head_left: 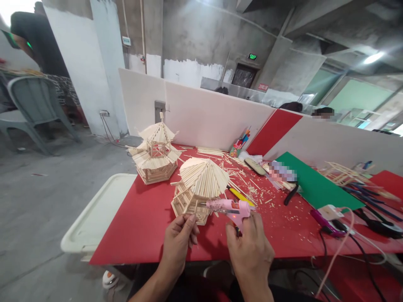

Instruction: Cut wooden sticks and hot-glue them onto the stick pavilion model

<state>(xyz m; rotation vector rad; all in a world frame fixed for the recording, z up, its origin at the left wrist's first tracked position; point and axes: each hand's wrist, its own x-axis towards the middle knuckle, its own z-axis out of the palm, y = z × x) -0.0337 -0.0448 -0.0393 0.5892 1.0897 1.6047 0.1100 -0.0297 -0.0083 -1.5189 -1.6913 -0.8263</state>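
By ribbed stick-built pagoda [206,179]: right hand [252,247] grips glue gun [242,208]; left hand [179,237], hold unclear.

Concrete wall [195,35], patchy white paint [189,70]; grey floor [37,209]; plastic chair [33,98]; lit ceiling lamp [374,57].

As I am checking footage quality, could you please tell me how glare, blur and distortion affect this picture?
Head view: the ceiling lamp glares at upper right; the top-left corner is washed out. Head view: the plastic chair at left looks soft and stretched, while the pink glue gun is fairly clear.
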